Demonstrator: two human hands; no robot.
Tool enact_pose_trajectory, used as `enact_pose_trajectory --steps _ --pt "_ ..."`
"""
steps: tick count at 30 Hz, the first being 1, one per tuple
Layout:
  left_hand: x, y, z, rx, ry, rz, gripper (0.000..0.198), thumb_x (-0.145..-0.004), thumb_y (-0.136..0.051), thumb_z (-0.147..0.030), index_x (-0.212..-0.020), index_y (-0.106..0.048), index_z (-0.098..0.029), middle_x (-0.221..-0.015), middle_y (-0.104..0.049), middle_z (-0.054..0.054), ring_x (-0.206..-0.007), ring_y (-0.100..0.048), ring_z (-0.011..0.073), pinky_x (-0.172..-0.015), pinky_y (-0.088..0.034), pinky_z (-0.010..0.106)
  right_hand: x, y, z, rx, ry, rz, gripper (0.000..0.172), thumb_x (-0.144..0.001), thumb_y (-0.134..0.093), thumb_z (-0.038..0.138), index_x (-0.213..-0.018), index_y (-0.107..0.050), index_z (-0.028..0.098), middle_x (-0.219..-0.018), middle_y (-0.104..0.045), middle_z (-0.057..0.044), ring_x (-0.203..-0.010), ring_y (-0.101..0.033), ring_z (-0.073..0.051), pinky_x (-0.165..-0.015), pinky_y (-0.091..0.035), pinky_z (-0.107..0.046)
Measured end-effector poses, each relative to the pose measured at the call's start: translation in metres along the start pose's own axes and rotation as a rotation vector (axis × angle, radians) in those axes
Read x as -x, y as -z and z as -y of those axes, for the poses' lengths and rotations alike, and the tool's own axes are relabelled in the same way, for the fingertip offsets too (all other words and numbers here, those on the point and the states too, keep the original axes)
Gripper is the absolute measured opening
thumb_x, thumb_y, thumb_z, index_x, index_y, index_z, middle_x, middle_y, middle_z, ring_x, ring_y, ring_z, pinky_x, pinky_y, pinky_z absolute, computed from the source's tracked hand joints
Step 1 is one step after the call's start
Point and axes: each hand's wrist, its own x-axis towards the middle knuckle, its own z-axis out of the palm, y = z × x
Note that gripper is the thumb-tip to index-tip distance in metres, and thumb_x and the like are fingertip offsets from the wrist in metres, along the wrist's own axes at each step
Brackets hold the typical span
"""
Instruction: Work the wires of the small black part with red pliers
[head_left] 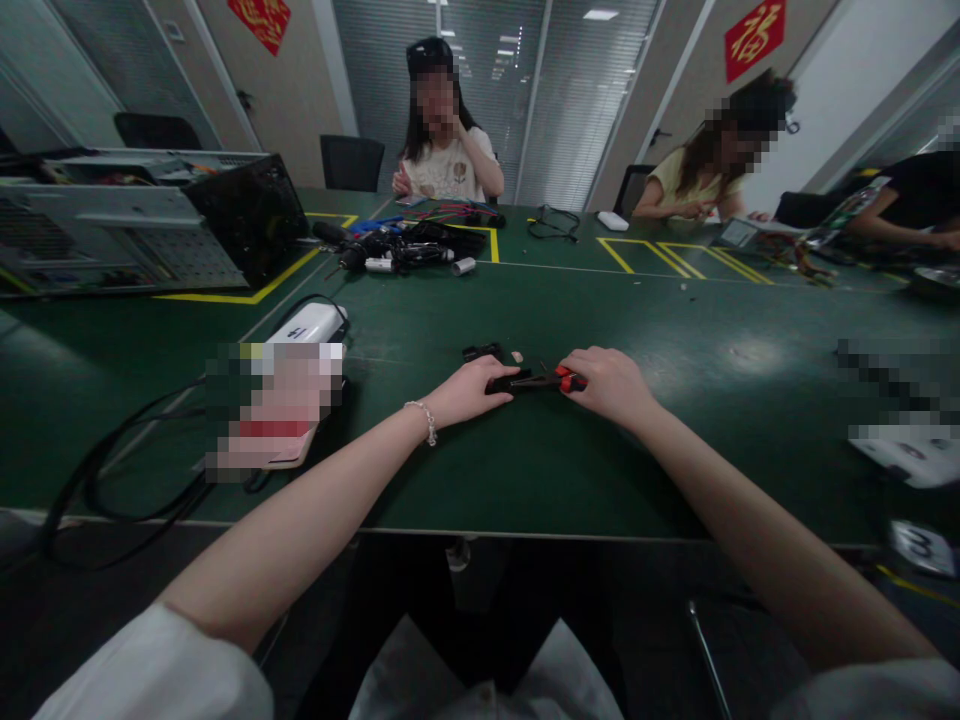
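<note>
White sleeves (pixel 187 670) sit nearest, a black piece (pixel 480 352) beyond pliers (pixel 538 383).

On the table (pixel 480 480), a tool (pixel 541 383) is between left hand (pixel 472 388) and right hand (pixel 611 384), a small part (pixel 481 352) just behind; cables (pixel 412 246) lie farther back, a computer case (pixel 127 225) at back left.

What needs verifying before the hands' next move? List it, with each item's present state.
1. Right hand gripping the red-handled tool: ok.
2. Left hand holding the black piece: ok.
3. Tool's tip properly on that piece: cannot tell, too small.
4. Second black piece resting on the green table, not held: ok.
5. Computer case away from both hands: ok.
</note>
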Motion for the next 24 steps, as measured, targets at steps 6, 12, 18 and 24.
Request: enact_pose_trajectory --steps 6,12,18,24 --pt "-0.0004 0.0001 -0.0002 -0.019 -0.021 0.001 0.046 -0.082 -0.057 -0.026 -0.126 -0.047 -0.020 -0.108 -0.054 0.007 -0.095 -0.052 0.0175 -0.087 -0.041 0.032 -0.0001 0.0001 -0.0009 0.015 -0.003 0.011 0.019 -0.074 -0.053 0.028 -0.087 -0.061 0.019 -0.086 -0.064 -0.005 -0.075 -0.053 -0.019 -0.063 -0.037 -0.030" --pt "-0.0001 0.0010 -0.0025 -0.026 -0.012 0.003 0.046 -0.082 -0.056 -0.026 -0.126 -0.047 -0.018 -0.107 -0.054 0.007 -0.095 -0.052 0.0174 -0.087 -0.041 0.032 -0.0008 0.0001 0.0002 0.023 -0.011 0.006 0.019 -0.074 -0.053 0.029 -0.088 -0.061 0.018 -0.087 -0.064 -0.005 -0.076 -0.053 -0.019 -0.064 -0.038 -0.031" --pt "0.0001 0.0007 -0.0007 -0.018 -0.013 0.008 0.047 -0.082 -0.055 -0.027 -0.127 -0.046 -0.018 -0.109 -0.053 0.007 -0.095 -0.052 0.0174 -0.087 -0.041 0.032 0.0004 0.0007 -0.0005 0.016 -0.009 0.002 0.020 -0.073 -0.053 0.028 -0.088 -0.061 0.018 -0.088 -0.064 -0.005 -0.076 -0.053 -0.019 -0.064 -0.038 -0.030" --pt "0.0003 0.0013 -0.0020 -0.013 0.001 0.013 0.047 -0.082 -0.055 -0.027 -0.127 -0.046 -0.020 -0.108 -0.053 0.007 -0.094 -0.052 0.0177 -0.086 -0.041 0.032 0.0001 0.0001 0.0001 0.001 0.007 -0.015 0.018 -0.073 -0.053 0.027 -0.087 -0.061 0.019 -0.086 -0.064 -0.006 -0.074 -0.053 -0.018 -0.064 -0.038 -0.031"
